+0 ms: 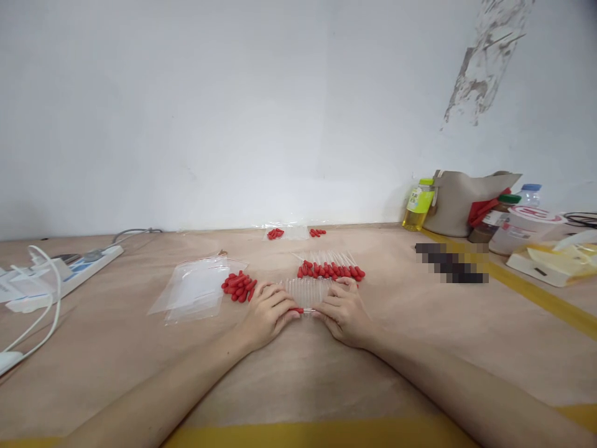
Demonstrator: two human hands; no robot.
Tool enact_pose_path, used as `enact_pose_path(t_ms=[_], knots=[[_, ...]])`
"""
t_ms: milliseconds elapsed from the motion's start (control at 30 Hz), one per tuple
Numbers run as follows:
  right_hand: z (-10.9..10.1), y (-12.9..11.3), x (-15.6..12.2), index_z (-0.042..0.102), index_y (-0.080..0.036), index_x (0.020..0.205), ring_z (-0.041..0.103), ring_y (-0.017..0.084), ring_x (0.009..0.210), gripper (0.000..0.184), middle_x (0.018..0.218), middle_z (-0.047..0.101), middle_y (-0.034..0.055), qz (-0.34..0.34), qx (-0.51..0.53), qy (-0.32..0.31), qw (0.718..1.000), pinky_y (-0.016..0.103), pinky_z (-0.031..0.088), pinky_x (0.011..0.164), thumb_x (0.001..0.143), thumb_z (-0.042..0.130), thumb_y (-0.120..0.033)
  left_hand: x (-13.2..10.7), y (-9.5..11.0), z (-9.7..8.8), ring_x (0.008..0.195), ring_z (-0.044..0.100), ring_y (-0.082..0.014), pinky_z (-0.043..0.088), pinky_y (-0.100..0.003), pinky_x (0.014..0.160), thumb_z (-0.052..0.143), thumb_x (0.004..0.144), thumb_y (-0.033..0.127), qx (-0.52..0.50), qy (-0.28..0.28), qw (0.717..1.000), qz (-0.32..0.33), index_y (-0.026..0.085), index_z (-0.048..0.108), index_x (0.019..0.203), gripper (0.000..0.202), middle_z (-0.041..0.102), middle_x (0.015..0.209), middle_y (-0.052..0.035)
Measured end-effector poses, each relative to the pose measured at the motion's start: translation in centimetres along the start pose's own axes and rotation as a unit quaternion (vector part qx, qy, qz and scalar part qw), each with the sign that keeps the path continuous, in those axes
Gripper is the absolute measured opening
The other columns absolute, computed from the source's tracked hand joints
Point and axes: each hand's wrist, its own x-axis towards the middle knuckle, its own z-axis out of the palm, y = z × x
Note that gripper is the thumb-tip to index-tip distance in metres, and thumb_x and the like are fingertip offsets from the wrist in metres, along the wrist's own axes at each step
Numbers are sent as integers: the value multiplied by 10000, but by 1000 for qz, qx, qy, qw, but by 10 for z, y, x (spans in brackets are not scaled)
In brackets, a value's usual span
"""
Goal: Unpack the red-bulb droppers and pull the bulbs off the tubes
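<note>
My left hand and my right hand rest on the brown table, fingertips meeting over a small dropper with a red bulb. Left fingers pinch the red bulb; right fingers pinch the clear tube end. Just behind the hands lies a row of clear glass tubes. Farther back is a row of finished droppers with red bulbs. A heap of loose red bulbs sits left of my left hand.
Clear plastic bags lie at the left. A white power strip with cables sits far left. At the right stand a yellow bottle, a beige bag, jars and a white box. More red bulbs lie near the wall.
</note>
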Motion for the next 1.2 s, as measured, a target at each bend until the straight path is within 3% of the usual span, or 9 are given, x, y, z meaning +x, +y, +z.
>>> enact_pose_path(t_ms=[200, 567, 700, 800, 933, 1067, 1200], knots=[[-4, 1, -4, 637, -216, 748, 424, 101, 627, 165, 545, 580, -39, -23, 18, 2, 1000, 373, 205, 861, 833, 501, -253, -3, 4, -3, 839, 513, -160, 256, -400, 908, 478, 857, 260, 13, -22, 1000, 8, 192, 584, 757, 161, 640, 753, 7], [-12, -5, -7, 633, -231, 751, 425, 110, 625, 200, 537, 570, -36, -10, 23, -31, 999, 375, 215, 863, 847, 461, -262, 0, 10, -10, 845, 530, -167, 288, -415, 915, 471, 845, 202, 35, -32, 998, 49, 209, 594, 762, 149, 657, 764, 13], [-18, 2, -11, 636, -223, 720, 429, 118, 622, 228, 529, 566, -25, -6, 24, -32, 999, 373, 224, 861, 846, 449, -260, -8, -3, -14, 837, 545, -170, 331, -411, 896, 453, 836, 168, 40, -26, 998, 48, 215, 603, 762, 174, 661, 780, -4], [-23, 16, -12, 616, -199, 642, 441, 122, 617, 287, 525, 570, -8, 76, 6, -12, 997, 357, 232, 836, 852, 429, -255, -16, -25, -24, 814, 549, -168, 404, -359, 808, 435, 841, 164, 37, 39, 998, -35, 200, 604, 807, 176, 648, 810, -32], [-24, 31, -10, 639, -215, 778, 511, 140, 679, 240, 688, 663, 8, 209, -46, -24, 977, 337, 229, 783, 854, 411, -231, -16, -47, -40, 851, 551, -151, 446, -279, 763, 413, 862, 209, -1, 113, 979, -172, 182, 602, 930, 202, 591, 904, -57], [-21, 34, -11, 601, -202, 837, 557, 153, 689, 169, 712, 666, 11, 266, -107, -43, 957, 318, 231, 747, 794, 437, -194, -16, -66, -47, 863, 550, -175, 462, -286, 726, 386, 845, 266, 21, 100, 954, -282, 171, 608, 1001, 287, 558, 938, -71], [-21, 34, -14, 559, -184, 742, 565, 154, 667, 117, 640, 637, 12, 252, -153, -60, 954, 315, 231, 752, 769, 446, -194, -28, -94, -52, 726, 574, -166, 469, -285, 652, 432, 785, 331, -3, 78, 906, -416, 175, 583, 1046, 339, 592, 880, -51]])
